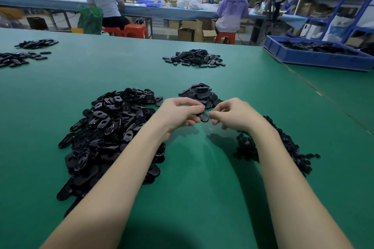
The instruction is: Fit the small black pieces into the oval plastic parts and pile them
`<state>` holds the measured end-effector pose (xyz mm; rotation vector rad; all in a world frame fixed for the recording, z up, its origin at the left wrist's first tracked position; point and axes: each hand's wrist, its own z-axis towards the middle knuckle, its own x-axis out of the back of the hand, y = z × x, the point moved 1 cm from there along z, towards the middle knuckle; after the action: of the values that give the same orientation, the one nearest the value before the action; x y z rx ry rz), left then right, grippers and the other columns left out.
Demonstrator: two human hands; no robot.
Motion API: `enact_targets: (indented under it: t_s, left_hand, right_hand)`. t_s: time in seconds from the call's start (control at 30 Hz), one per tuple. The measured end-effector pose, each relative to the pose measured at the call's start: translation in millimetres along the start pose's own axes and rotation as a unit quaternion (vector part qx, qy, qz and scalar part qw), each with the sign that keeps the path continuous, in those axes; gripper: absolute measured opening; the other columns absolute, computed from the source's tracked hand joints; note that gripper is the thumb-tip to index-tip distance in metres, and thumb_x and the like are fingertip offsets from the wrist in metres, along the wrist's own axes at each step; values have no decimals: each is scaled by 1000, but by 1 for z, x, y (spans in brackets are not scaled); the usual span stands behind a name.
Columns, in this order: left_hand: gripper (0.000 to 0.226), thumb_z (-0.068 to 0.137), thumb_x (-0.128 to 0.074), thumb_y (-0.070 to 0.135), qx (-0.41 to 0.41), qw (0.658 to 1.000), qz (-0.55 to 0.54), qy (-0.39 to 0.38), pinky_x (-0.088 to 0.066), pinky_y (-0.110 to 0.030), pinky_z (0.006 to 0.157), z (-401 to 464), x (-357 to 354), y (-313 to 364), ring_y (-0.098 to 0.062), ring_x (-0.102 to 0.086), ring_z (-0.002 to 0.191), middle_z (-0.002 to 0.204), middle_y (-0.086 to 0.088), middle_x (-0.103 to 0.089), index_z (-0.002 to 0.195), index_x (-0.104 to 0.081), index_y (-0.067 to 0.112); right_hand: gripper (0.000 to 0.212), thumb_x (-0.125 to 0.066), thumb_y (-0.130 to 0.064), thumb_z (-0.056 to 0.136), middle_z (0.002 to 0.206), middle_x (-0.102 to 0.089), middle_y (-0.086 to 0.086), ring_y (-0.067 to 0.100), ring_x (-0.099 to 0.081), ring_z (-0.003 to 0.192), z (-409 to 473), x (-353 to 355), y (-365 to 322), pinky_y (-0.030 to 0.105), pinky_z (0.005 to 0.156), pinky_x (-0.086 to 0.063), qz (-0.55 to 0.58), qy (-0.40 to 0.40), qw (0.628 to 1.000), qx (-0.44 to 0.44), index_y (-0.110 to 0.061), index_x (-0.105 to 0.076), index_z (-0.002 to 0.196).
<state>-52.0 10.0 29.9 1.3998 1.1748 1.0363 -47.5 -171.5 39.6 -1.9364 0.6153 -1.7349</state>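
Note:
My left hand (180, 114) grips a black oval plastic part (204, 117) by its left end, just above the green table. My right hand (230, 114) is right beside it with its fingers curled; whether they pinch a small black piece cannot be made out. A big heap of oval parts (109, 133) lies to the left of my left forearm. A heap of small black pieces (287, 147) lies under and right of my right forearm. A smaller pile of oval parts (199, 93) sits just beyond both hands.
The green table (192, 168) carries another pile of black parts (194, 58) farther back and more piles (20, 56) at the far left. A blue crate (315, 56) of black parts stands at the right edge. People sit at a bench behind.

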Motion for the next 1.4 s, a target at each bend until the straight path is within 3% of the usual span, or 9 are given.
enact_targets:
  t_s: [0.23, 0.37, 0.57, 0.83, 1.0, 1.1, 1.2, 1.3, 1.4]
  left_hand:
    - [17, 94, -59, -5, 58, 992, -101, -39, -58, -25, 86, -2, -30, -22, -30, -75, 94, 97, -17, -76, 98, -73, 4]
    - [15, 93, -61, -8, 68, 986, -145, -35, -59, -26, 83, -1, -33, -26, -32, -75, 95, 99, -21, -75, 101, -71, 0]
    - [14, 91, -62, -9, 65, 984, -163, -22, -60, -22, 78, 1, -29, -28, -31, -75, 92, 99, -21, -75, 101, -69, -2]
    - [17, 93, -63, -5, 62, 988, -139, -28, -61, -21, 73, 2, -27, -28, -25, -76, 87, 98, -19, -76, 109, -66, -2]
    - [17, 93, -62, -5, 52, 989, -139, -24, -61, -22, 72, 3, -26, -29, -23, -76, 84, 102, -19, -75, 108, -68, 2]
    - [19, 92, -62, -7, 41, 989, -141, -6, -61, -22, 75, 3, -24, -29, -23, -75, 84, 105, -20, -74, 103, -72, 6]
    - [20, 92, -61, -7, 28, 987, -155, 10, -60, -20, 76, 4, -21, -28, -22, -74, 86, 107, -19, -74, 100, -74, 6]
    - [20, 92, -61, -7, 11, 986, -162, 28, -59, -18, 78, 5, -18, -26, -20, -75, 87, 104, -17, -73, 98, -74, 7]
    - [20, 91, -62, -7, -6, 988, -153, 33, -58, -18, 81, 6, -15, -25, -20, -76, 89, 105, -17, -72, 98, -74, 7]
  right_hand:
    - [8, -68, -30, 84, 92, -75, -8, 18, -68, 94, -7, 22, 20, 34, 88, -57, -148, 6, 985, -89, -31, -76, 83]
    - [2, -76, -33, 77, 101, -73, -3, 23, -67, 99, -12, 30, 24, 34, 92, -56, -166, 3, 979, -116, -34, -76, 79]
    - [18, -89, -39, 63, 105, -73, -6, 26, -66, 105, -16, 35, 27, 37, 93, -57, -172, -37, 973, -147, -39, -79, 78]
    - [37, -85, -35, 72, 116, -70, 2, 28, -65, 109, -16, 29, 25, 38, 97, -55, -198, -27, 968, -152, -25, -76, 106]
    - [33, -79, -32, 79, 115, -68, 2, 29, -64, 105, -16, 25, 21, 31, 85, -52, -216, -15, 965, -150, -25, -73, 110]
    - [14, -76, -30, 80, 102, -72, 1, 23, -66, 96, -11, 22, 20, 29, 82, -53, -150, -20, 982, -113, -26, -76, 93]
    - [4, -79, -31, 83, 86, -74, -5, 11, -61, 76, -8, 23, 21, 25, 65, -47, 29, -29, 998, -50, -27, -79, 83]
    - [4, -81, -28, 85, 75, -69, -9, 1, -55, 58, -7, 17, 25, 16, 50, -42, 170, -33, 985, -24, -29, -82, 81]
    - [5, -80, -21, 86, 77, -66, -4, 3, -54, 57, -6, 6, 25, 15, 46, -38, 248, -31, 968, -12, -25, -80, 83]
